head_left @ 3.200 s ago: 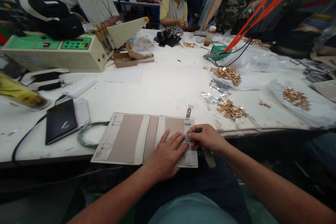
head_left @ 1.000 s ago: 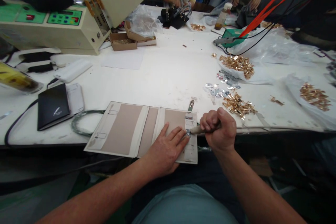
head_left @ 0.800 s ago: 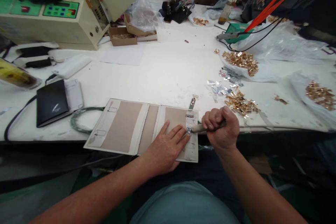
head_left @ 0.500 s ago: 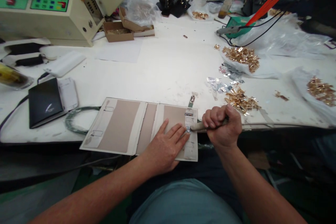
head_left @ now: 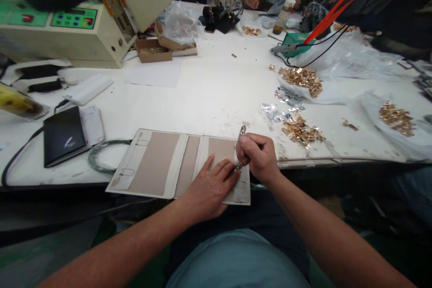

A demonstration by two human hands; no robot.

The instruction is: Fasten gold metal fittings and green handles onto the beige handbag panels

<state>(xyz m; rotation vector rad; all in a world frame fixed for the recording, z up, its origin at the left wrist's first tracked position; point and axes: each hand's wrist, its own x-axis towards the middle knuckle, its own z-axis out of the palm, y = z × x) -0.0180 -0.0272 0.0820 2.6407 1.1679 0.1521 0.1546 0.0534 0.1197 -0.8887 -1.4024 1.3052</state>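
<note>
Table: white, wide across the frame (head_left: pixel 202 99); a machine (head_left: pixel 57 42) stands upper left, and co-workers' arms show along the top edge.
Panel: it lies open at lower centre (head_left: pixel 158 157), its near edge jutting past the table's front.
Left hand: yours (head_left: pixel 209 186) rests flat on the panel's right half, fingers a little spread, gripping nothing.
Right hand: your fingers (head_left: pixel 259 155) curl in tight around a dark object (head_left: pixel 261 146); I cannot tell what it is.
Metal piece: it sits small between your two hands' fingertips (head_left: pixel 238 168), partly hidden.
Parts: gold ones (head_left: pixel 300 130) and silver ones (head_left: pixel 275 111) lie in heaps right of centre.
Handling: I'd bear down evenly with your left palm, since the overhang could tip; square the piece before pressing, and mind your left fingertips, close beside it.
</note>
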